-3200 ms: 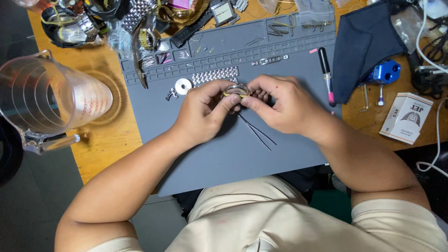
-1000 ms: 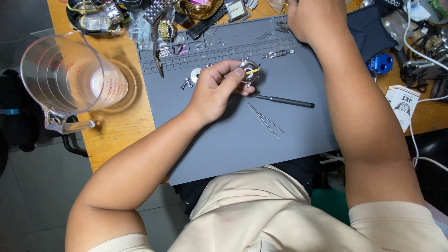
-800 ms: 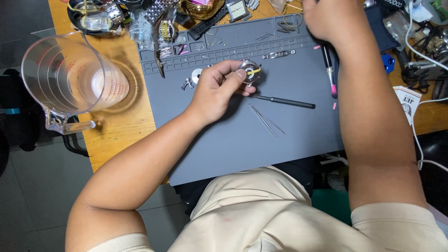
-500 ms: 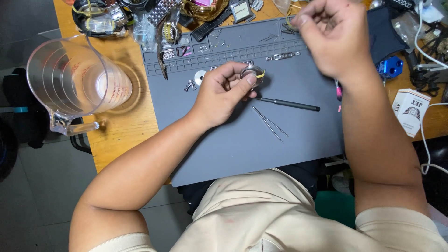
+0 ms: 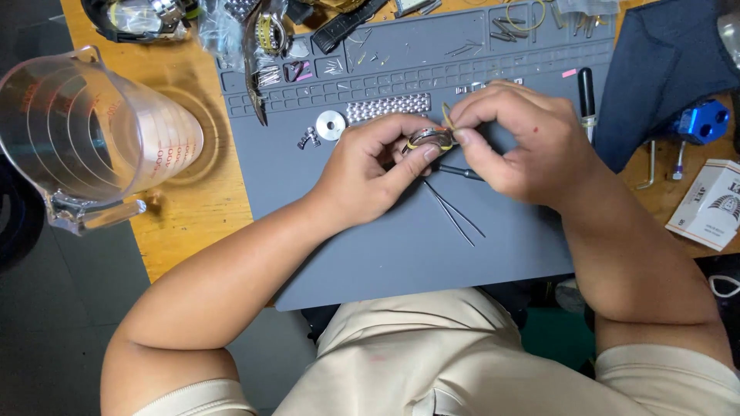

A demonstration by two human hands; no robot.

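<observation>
**Desk:** Back from the top of the mat, the right hand [image 5: 532, 146] now meets the left hand [image 5: 370, 173] over the grey work mat [image 5: 401, 246]. What sits where, left to right?

**Photographer:** At nine o'clock, a clear measuring jug [image 5: 85, 146] lies on its side on the wooden bench [image 5: 193, 216]. At the mat's centre, the left hand pinches a round metal watch case [image 5: 428, 139] between thumb and fingers, closed firmly on it. At one o'clock of the case, the right hand's fingertips grip a thin yellow ring [image 5: 447, 115], possibly a gasket, touching the case rim. Tweezers [image 5: 455, 212] lie at six o'clock of the case, a steel bracelet section [image 5: 388, 108] at eleven. Far right: a black-handled tool [image 5: 587, 92], dark cloth [image 5: 663, 69], blue metal tool [image 5: 700, 123], small white box [image 5: 709, 204].

**Desk:** Risks?

**Photographer:** My judgement: the ring looks slight and springy, so uneven pressure could twist it or flick it off among the loose pins at twelve o'clock. A slackened left grip could drop the case onto the tweezers.
</observation>
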